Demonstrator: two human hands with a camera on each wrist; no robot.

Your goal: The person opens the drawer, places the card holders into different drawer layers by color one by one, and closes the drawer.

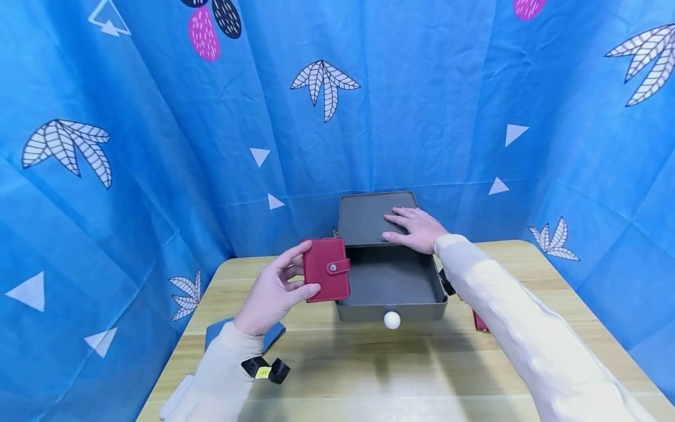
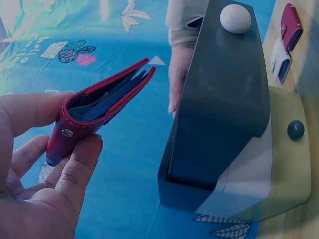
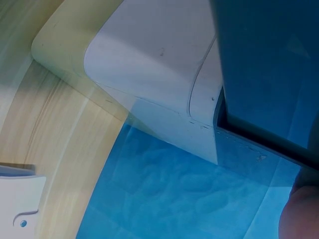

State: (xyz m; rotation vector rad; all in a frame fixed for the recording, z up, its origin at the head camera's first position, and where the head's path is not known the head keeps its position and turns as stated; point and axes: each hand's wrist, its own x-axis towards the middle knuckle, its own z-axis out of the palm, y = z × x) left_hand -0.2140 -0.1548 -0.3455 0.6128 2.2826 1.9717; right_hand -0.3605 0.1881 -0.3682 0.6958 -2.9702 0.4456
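Observation:
My left hand (image 1: 279, 290) pinches a small red wallet (image 1: 326, 271) between thumb and fingers, in front of the left side of a grey drawer (image 1: 364, 313). The wallet has a strap with a snap; its open edges show in the left wrist view. The drawer, with a white knob (image 1: 392, 320), is pulled out and its inside shows bare. My right hand (image 1: 416, 228) rests with spread fingers on the grey top (image 1: 364, 217) of the drawer cabinet. In the right wrist view only a bit of that hand (image 3: 301, 214) shows at the lower right.
Below the grey drawer are a white section (image 3: 149, 59) and a yellowish one with a dark knob (image 2: 295, 130). A blue wallet (image 1: 274, 335) lies under the left forearm. Right of the cabinet lie a white wallet (image 2: 280, 60) and another red one (image 2: 291, 26). Blue curtain surrounds the table.

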